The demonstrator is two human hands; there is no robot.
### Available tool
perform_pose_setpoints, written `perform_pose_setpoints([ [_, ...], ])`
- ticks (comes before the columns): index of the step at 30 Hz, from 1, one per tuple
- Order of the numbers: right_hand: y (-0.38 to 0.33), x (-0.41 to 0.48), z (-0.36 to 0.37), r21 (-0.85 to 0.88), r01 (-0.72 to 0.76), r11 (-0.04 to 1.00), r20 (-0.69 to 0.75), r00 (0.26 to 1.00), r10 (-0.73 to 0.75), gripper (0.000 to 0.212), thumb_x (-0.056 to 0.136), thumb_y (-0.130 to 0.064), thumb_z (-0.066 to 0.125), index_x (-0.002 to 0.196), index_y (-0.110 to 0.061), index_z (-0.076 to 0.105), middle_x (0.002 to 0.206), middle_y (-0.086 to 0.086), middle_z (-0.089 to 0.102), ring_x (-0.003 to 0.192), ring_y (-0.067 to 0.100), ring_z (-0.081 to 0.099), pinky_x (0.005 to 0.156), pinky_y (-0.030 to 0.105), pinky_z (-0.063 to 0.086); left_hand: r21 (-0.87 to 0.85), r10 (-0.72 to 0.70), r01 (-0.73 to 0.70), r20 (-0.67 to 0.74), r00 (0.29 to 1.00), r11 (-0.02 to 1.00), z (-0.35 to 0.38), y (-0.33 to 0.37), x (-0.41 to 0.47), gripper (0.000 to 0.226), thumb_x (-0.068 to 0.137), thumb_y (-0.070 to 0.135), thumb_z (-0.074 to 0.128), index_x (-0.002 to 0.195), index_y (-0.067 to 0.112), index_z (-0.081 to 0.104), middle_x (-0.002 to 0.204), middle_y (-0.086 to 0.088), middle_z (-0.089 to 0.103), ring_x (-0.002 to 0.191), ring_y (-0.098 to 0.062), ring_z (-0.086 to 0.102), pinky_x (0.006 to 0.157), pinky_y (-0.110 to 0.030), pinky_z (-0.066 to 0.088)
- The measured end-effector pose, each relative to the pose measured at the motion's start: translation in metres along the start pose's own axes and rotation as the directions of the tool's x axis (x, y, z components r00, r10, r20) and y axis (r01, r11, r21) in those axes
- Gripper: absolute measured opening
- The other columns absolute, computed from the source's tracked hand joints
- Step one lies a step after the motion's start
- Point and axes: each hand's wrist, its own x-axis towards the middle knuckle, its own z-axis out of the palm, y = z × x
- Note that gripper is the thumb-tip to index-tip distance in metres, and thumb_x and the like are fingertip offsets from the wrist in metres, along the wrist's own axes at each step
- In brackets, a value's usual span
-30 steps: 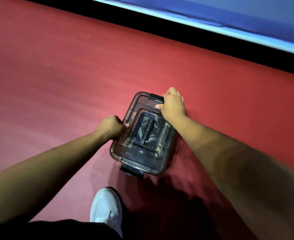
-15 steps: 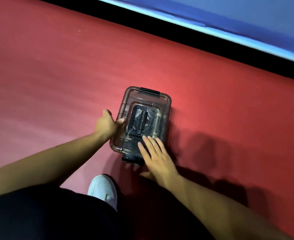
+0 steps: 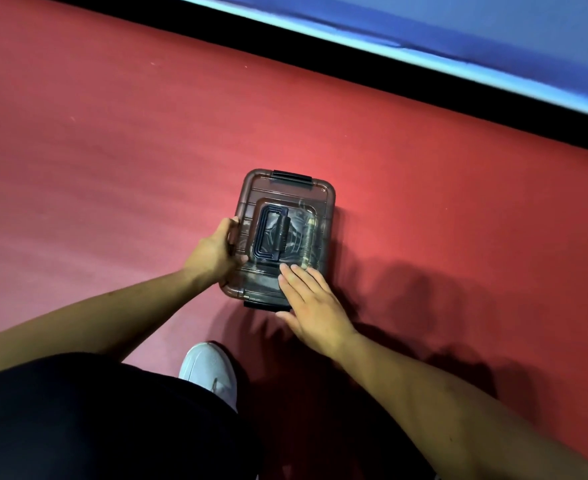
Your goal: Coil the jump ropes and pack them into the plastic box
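Nearest the camera, a black-clad leg [image 3: 95, 417] fills the lower left, with a white shoe [image 3: 209, 370] planted on the red floor [image 3: 112, 140] just short of the box. The right hand [image 3: 315, 306] lies flat on the near end of the lid, fingers straight and together, gripping nothing, and its palm hangs over the near black latch [image 3: 263, 304]. The left hand [image 3: 216, 252] grasps the box's left edge, thumb on the lid and fingers curled round the rim. The smoky-brown, see-through rectangular plastic box [image 3: 251, 188] sits on the floor in the middle of the view, lid on, with a black carry handle [image 3: 271, 239] folded flat on top and a second black latch [image 3: 291, 178] at the far end. Through the tinted lid the coiled jump ropes [image 3: 308, 237] show only dimly: dark loops and what looks like a pale-banded grip. Beyond the floor run a black strip [image 3: 354, 60] and a blue surface [image 3: 493, 22].
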Motion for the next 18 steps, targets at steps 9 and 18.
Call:
perform_pose_setpoints([
  [9, -0.009, 0.003, 0.003, 0.082, -0.079, 0.994, 0.029, 0.997, 0.076, 0.056, 0.092, -0.041, 0.040, 0.133, -0.007, 0.055, 0.147, 0.007, 0.047, 0.135, 0.024, 0.044, 0.116, 0.042, 0.030, -0.004, -0.012, 0.013, 0.045, 0.999, 1.000, -0.001, -0.005, 0.003, 0.057, 0.087, 0.015, 0.071, 0.132, 0.018, 0.036, 0.096, -0.009, 0.067, 0.086, -0.031, 0.064, 0.075, -0.035, 0.048],
  [18, 0.049, 0.056, -0.094, 0.545, -0.301, 0.783, 0.050, 0.944, 0.327, 0.036, 0.095, -0.035, 0.055, 0.116, -0.007, 0.064, 0.115, 0.008, 0.063, 0.109, 0.022, 0.055, 0.100, 0.032, 0.040, 0.403, -0.069, -0.018, 0.200, 0.977, 0.915, -0.071, 0.080, 0.041, 0.036, 0.098, 0.035, 0.059, 0.117, 0.005, 0.061, 0.103, -0.013, 0.067, 0.090, -0.029, 0.065, 0.075, -0.035, 0.052],
])
